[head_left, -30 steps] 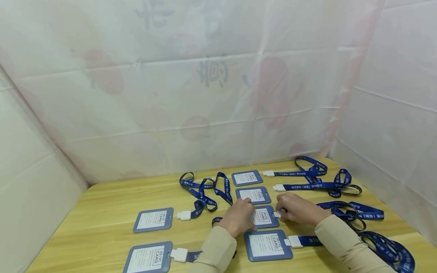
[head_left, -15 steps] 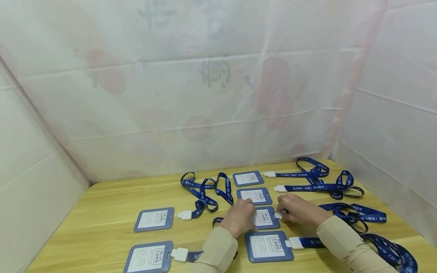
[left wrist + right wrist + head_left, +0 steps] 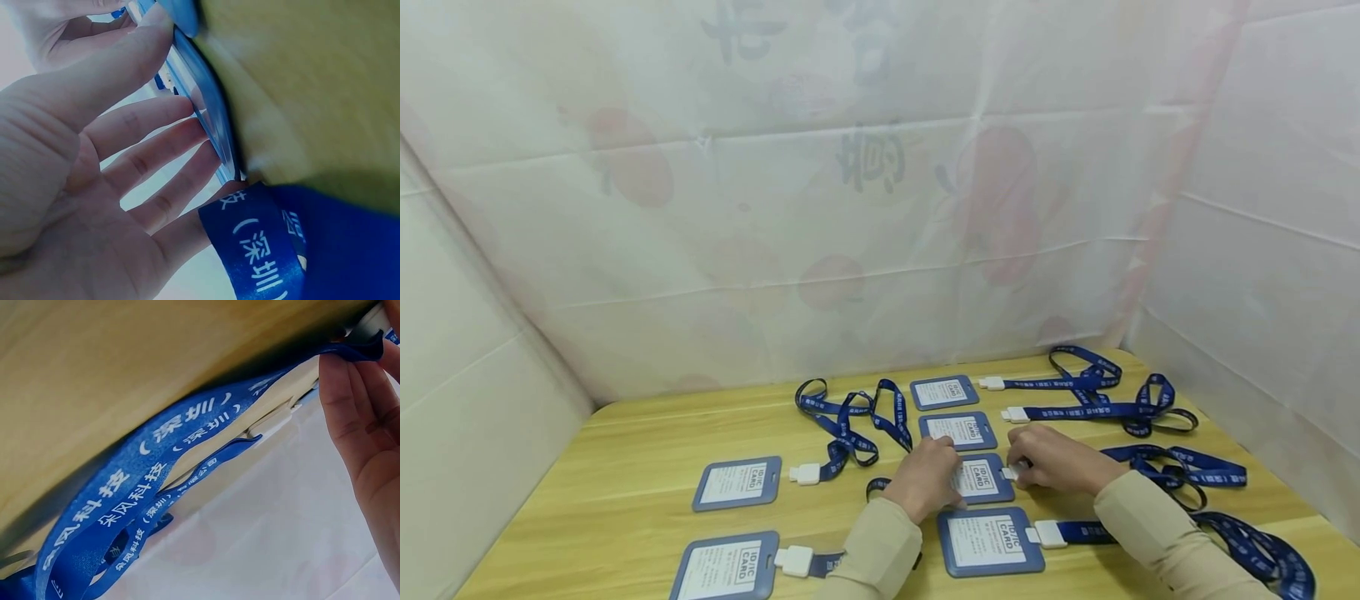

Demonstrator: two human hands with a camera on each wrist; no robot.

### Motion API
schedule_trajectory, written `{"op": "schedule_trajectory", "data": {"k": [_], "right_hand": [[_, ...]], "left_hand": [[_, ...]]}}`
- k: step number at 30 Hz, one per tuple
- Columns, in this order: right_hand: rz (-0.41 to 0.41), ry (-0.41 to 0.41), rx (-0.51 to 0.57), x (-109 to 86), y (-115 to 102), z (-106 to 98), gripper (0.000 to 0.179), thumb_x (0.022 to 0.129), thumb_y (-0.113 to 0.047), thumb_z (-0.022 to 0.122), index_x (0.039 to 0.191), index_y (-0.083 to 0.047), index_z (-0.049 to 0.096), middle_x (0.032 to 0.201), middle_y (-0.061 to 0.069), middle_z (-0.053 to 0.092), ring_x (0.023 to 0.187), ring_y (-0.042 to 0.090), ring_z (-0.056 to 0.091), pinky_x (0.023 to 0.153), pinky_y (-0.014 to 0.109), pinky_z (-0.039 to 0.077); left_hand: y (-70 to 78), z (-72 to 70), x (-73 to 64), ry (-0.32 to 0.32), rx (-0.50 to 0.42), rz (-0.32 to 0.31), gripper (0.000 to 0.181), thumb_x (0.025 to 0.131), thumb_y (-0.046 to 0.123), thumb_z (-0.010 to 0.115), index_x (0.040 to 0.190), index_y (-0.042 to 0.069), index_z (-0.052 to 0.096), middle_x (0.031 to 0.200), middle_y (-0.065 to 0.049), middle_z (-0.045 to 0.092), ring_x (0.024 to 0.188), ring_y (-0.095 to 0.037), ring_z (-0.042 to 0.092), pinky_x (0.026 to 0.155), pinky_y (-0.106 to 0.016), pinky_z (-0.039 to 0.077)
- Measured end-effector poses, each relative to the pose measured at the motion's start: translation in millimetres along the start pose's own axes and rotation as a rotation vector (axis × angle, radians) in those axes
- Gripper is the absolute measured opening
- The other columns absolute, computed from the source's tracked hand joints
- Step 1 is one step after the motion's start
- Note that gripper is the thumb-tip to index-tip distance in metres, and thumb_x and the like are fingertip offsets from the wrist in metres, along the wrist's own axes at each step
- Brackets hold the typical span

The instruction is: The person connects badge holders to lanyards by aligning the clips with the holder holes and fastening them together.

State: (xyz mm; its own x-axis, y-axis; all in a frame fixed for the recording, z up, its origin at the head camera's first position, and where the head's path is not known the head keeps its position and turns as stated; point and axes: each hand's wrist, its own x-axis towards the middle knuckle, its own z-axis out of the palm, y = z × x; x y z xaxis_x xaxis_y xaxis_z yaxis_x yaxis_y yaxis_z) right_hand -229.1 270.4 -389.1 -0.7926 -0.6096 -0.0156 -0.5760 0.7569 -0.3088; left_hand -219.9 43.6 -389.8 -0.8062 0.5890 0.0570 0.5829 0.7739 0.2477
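Note:
In the head view my left hand [image 3: 925, 479] holds a blue ID card holder [image 3: 980, 480] flat on the table, third from the back in the right-hand column. Its left end is covered by that hand. The left wrist view shows the thumb on one long edge of the holder [image 3: 209, 103] and fingertips at the opposite edge. My right hand [image 3: 1060, 462] pinches the white plastic clip [image 3: 1011, 472] at the holder's slotted end; its fingers hide most of the clip. A blue lanyard [image 3: 150, 447] with white lettering trails away from those fingers.
Nearer me, another card holder [image 3: 990, 542] has a clip [image 3: 1049, 533] at its slot. Two card holders [image 3: 946, 392] lie behind, apart from their lanyards [image 3: 1067, 411]. Two more holders [image 3: 737, 483] sit left, by a looped lanyard [image 3: 850, 429]. Cloth walls [image 3: 760, 250] surround the wooden table [image 3: 617, 467].
Both hands stay at the same holder and clip with almost no visible movement. The whole head view shifts slightly.

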Motion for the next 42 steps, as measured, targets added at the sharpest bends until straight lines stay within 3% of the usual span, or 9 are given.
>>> {"op": "schedule_trajectory", "data": {"k": [42], "right_hand": [[0.015,-0.003,-0.056,-0.5,-7.3,-0.8,0.01,0.083,0.0,0.079,0.09,-0.006,0.081,0.075,-0.013,0.048,0.067,0.005,0.044,0.058,0.021,0.042]], "left_hand": [[3.9,-2.9,0.9,-0.019,-0.028,-0.033,0.039,0.07,0.025,0.095,0.1,0.007,0.08,0.099,-0.001,0.067,0.089,-0.017,0.057,0.088,-0.028,0.054]]}}
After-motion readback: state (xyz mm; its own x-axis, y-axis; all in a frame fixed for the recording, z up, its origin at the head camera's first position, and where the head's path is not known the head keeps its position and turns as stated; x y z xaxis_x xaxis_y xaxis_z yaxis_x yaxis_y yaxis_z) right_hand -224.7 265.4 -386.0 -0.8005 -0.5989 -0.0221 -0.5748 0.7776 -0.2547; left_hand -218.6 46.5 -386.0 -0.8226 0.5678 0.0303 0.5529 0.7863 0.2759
